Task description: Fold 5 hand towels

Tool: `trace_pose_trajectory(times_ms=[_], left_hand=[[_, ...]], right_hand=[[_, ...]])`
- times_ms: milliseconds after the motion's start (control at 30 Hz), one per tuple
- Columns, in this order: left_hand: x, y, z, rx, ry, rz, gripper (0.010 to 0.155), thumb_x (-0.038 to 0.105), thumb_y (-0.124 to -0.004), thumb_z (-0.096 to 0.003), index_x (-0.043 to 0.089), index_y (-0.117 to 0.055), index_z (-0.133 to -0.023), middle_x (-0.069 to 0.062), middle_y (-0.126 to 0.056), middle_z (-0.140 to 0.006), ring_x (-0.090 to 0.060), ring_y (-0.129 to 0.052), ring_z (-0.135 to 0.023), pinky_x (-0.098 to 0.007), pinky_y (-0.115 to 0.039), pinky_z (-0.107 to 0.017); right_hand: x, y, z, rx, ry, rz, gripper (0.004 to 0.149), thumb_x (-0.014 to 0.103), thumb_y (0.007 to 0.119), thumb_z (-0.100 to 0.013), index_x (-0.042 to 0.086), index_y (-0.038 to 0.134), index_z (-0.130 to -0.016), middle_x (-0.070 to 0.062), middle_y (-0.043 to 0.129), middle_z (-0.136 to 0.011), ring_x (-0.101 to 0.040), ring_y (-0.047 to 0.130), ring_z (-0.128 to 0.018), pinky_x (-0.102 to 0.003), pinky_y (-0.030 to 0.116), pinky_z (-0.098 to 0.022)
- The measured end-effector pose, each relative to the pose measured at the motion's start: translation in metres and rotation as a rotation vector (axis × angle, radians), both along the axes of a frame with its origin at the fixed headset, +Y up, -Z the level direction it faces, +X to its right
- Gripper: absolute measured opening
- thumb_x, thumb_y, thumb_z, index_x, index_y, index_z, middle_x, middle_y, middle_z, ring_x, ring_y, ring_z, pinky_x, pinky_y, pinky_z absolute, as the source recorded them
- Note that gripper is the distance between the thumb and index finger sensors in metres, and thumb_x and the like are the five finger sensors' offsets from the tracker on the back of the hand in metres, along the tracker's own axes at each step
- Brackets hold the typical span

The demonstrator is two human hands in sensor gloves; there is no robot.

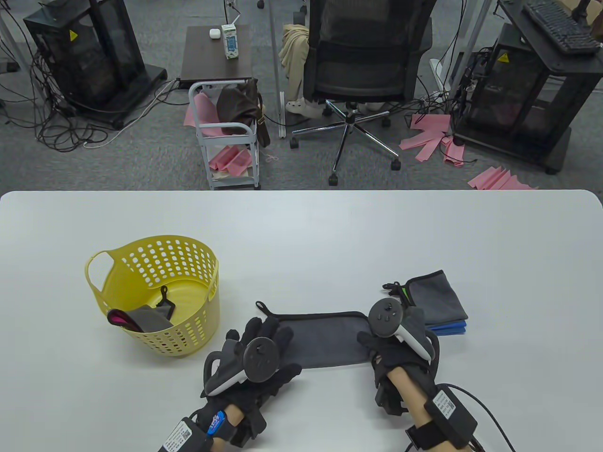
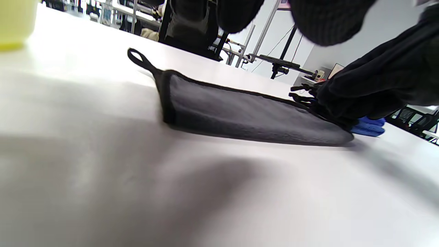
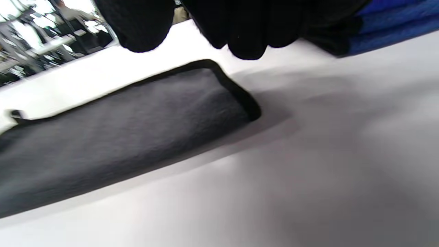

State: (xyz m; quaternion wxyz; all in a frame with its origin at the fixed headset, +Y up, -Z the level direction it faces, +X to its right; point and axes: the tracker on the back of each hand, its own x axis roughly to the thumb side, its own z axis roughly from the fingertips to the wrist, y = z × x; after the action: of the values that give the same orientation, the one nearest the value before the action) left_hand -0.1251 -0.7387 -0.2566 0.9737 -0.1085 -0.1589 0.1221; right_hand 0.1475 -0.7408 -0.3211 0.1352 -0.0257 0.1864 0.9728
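A dark grey towel [image 1: 325, 341] [image 2: 240, 116] [image 3: 120, 137] lies flat near the table's front edge as a long folded strip, its hanging loop [image 1: 262, 307] at the far left corner. My left hand [image 1: 266, 332] reaches over the strip's left end with straight fingers; in the left wrist view its fingertips [image 2: 325, 20] hang just above the cloth. My right hand [image 1: 372, 341] is at the strip's right end, with loosely curled fingers [image 3: 247, 31] hovering over that corner and holding nothing. To the right sits a stack of folded towels [image 1: 440, 301], grey on top and blue [image 1: 450, 328] below.
A yellow perforated basket [image 1: 188, 329] stands left of my hands, with grey and pink cloth inside. The stack lies close behind my right hand. Beyond the table's far edge are an office chair, a small cart and cables on the floor.
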Motion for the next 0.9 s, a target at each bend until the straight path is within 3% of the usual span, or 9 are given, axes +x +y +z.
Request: trace_pose_trajectory(times_ms=[133, 367, 500, 633, 700, 767, 900], left_hand=[[-0.005, -0.002, -0.003, 0.015, 0.029, -0.028, 0.088, 0.073, -0.057, -0.0479, 0.034, -0.028, -0.121, -0.012, -0.02, -0.13, -0.047, -0.022, -0.119, -0.08, -0.024, -0.074], [-0.006, -0.005, -0.006, 0.005, 0.041, -0.043, 0.088, 0.073, -0.058, -0.0477, 0.035, -0.029, -0.121, -0.011, -0.02, -0.13, -0.047, -0.022, -0.119, -0.08, -0.024, -0.075], [-0.006, -0.005, -0.006, 0.007, 0.035, -0.035, 0.088, 0.073, -0.058, -0.0478, 0.035, -0.029, -0.121, -0.01, -0.021, -0.13, -0.047, -0.023, -0.119, -0.08, -0.024, -0.075], [-0.005, -0.005, -0.006, 0.012, 0.028, -0.035, 0.087, 0.073, -0.058, -0.048, 0.035, -0.03, -0.121, -0.01, -0.021, -0.13, -0.047, -0.023, -0.119, -0.08, -0.024, -0.075], [-0.005, -0.005, -0.006, 0.013, 0.024, -0.035, 0.087, 0.073, -0.058, -0.048, 0.034, -0.03, -0.121, -0.01, -0.021, -0.13, -0.047, -0.023, -0.119, -0.08, -0.024, -0.075], [-0.005, -0.005, -0.006, 0.015, 0.023, -0.035, 0.087, 0.073, -0.058, -0.0481, 0.035, -0.03, -0.121, -0.011, -0.021, -0.13, -0.047, -0.023, -0.119, -0.08, -0.024, -0.075], [-0.005, -0.004, -0.006, 0.015, 0.021, -0.029, 0.087, 0.073, -0.058, -0.0481, 0.035, -0.03, -0.121, -0.01, -0.021, -0.13, -0.047, -0.023, -0.119, -0.08, -0.024, -0.075]], right_hand=[[-0.01, -0.007, -0.013, -0.027, -0.048, 0.175, 0.058, 0.036, 0.07, -0.059, -0.004, 0.065, -0.1, -0.03, 0.067, -0.099, -0.05, 0.065, -0.077, -0.068, 0.057, -0.058], [-0.021, -0.023, -0.021, -0.045, -0.097, 0.29, 0.05, 0.033, 0.076, -0.057, -0.001, 0.07, -0.093, -0.025, 0.075, -0.09, -0.046, 0.069, -0.072, -0.067, 0.059, -0.056], [-0.026, -0.026, -0.02, -0.023, -0.123, 0.242, 0.04, 0.026, 0.076, -0.058, 0.0, 0.072, -0.089, -0.023, 0.077, -0.085, -0.047, 0.068, -0.07, -0.068, 0.058, -0.054], [-0.03, -0.028, -0.018, -0.027, -0.086, 0.27, 0.041, 0.028, 0.073, -0.06, 0.0, 0.068, -0.089, -0.024, 0.075, -0.085, -0.047, 0.066, -0.07, -0.068, 0.057, -0.054], [-0.029, -0.024, -0.017, -0.028, -0.077, 0.275, 0.04, 0.029, 0.07, -0.061, 0.002, 0.066, -0.09, -0.025, 0.07, -0.092, -0.05, 0.064, -0.073, -0.069, 0.056, -0.055], [-0.029, -0.015, -0.014, -0.018, -0.078, 0.22, 0.04, 0.028, 0.068, -0.062, 0.002, 0.062, -0.092, -0.035, 0.062, -0.102, -0.056, 0.061, -0.078, -0.069, 0.056, -0.056], [-0.028, 0.016, -0.006, 0.035, -0.06, 0.103, 0.039, 0.026, 0.066, -0.062, 0.005, 0.056, -0.094, -0.024, 0.074, -0.098, -0.045, 0.082, -0.075, -0.06, 0.073, -0.056]])
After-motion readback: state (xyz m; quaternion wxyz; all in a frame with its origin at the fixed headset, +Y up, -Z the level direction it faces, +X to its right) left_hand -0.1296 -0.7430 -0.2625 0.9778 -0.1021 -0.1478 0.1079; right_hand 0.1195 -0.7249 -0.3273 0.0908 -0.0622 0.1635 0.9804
